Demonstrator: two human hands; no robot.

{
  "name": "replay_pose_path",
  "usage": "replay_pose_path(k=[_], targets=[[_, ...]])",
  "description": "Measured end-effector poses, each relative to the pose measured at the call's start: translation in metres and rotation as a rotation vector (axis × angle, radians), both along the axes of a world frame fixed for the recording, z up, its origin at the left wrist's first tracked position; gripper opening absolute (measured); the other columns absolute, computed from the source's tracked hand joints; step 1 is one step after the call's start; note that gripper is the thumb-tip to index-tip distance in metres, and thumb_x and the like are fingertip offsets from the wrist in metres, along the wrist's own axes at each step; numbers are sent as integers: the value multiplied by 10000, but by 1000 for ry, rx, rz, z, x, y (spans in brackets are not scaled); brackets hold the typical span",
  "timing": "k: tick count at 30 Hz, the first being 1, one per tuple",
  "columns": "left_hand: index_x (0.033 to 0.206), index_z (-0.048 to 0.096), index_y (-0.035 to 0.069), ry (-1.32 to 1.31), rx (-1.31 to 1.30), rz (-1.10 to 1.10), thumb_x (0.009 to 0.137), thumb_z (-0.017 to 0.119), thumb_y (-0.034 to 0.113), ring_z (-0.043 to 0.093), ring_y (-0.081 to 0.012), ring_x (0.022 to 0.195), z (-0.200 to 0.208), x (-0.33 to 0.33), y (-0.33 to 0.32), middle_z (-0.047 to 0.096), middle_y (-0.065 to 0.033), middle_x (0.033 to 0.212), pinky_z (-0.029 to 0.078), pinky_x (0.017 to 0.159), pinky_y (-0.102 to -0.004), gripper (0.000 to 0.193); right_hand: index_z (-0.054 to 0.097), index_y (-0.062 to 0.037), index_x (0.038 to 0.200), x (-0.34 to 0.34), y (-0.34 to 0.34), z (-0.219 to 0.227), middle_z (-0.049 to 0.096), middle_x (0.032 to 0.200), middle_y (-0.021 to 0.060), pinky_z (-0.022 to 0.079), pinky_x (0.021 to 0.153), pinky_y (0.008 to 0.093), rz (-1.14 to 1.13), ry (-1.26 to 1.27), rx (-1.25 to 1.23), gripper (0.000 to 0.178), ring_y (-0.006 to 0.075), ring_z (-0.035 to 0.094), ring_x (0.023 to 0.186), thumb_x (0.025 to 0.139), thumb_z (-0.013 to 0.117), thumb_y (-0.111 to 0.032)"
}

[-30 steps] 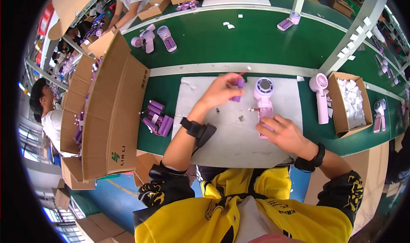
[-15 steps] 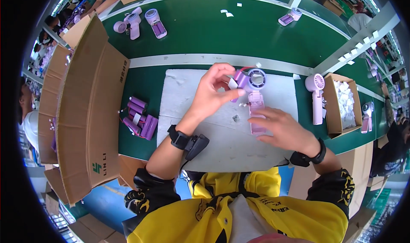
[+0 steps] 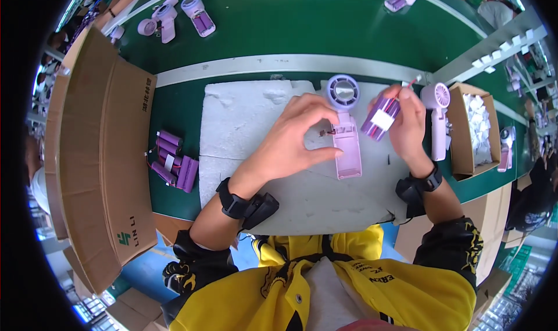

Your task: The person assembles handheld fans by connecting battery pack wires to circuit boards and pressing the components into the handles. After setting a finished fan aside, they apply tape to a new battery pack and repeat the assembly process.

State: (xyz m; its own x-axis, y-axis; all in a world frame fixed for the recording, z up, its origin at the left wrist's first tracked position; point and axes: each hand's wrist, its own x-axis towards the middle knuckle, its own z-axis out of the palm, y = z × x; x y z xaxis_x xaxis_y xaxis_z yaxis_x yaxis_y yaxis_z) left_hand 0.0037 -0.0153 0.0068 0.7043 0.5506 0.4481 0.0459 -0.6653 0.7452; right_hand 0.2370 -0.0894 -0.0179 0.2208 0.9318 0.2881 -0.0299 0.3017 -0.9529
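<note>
A purple handheld fan housing [image 3: 347,156] lies on the pale foam mat, its round head [image 3: 343,91] away from me and its hollow handle facing up. My left hand [image 3: 293,136] curves round the handle's left side, with fingertips near the neck and the thumb against the edge. A short dark wire end [image 3: 326,133] shows between those fingers. My right hand [image 3: 408,122] grips a purple battery pack [image 3: 379,120] with a white label and red wires. The pack is tilted and held just right of the housing, apart from it.
Several battery packs [image 3: 177,162] lie left of the foam mat [image 3: 244,104], beside a tall cardboard box [image 3: 110,151]. On the right are an upright-lying fan [image 3: 438,122] and a small carton of white pieces [image 3: 459,156]. More fans [image 3: 199,17] lie beyond the white rail [image 3: 244,65].
The battery pack has passed from my left hand to my right and moved rightward. My left hand has come down to the housing's handle, where my right hand was.
</note>
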Motion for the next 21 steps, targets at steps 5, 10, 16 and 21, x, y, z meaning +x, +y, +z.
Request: replay_pose_path(k=[5,10,16,21], targets=[[1000,611,66,124,-207,25,731,800,67,633,-256,887,-16,0,-3,631,-86,944,522,780,-342,330,600,6,865,-12,1,16,597,889,73,495,633,267,9,18,-65,194,143,617,785,942,604,-172],[952,621,42,174,-287,-49,742,765,13,652,-235,851,-12,-7,4,648,-89,920,527,771,-325,256,666,-35,853,-28,-7,15,599,869,67,505,589,295,47,-688,52,121,164,607,717,764,748,-38],[919,642,25,200,-315,-61,742,720,-38,644,-195,835,-2,-9,4,663,-71,915,515,786,-298,203,709,-54,844,-43,-8,13,609,852,41,510,578,311,49,-903,143,178,195,597,695,683,783,-33],[928,625,25,158,-273,-94,754,720,-17,637,-208,736,-5,-9,4,635,-74,837,526,705,-298,203,710,-66,844,-50,-8,10,612,845,26,501,564,314,7,-956,190,212,199,585,694,649,785,-35]])
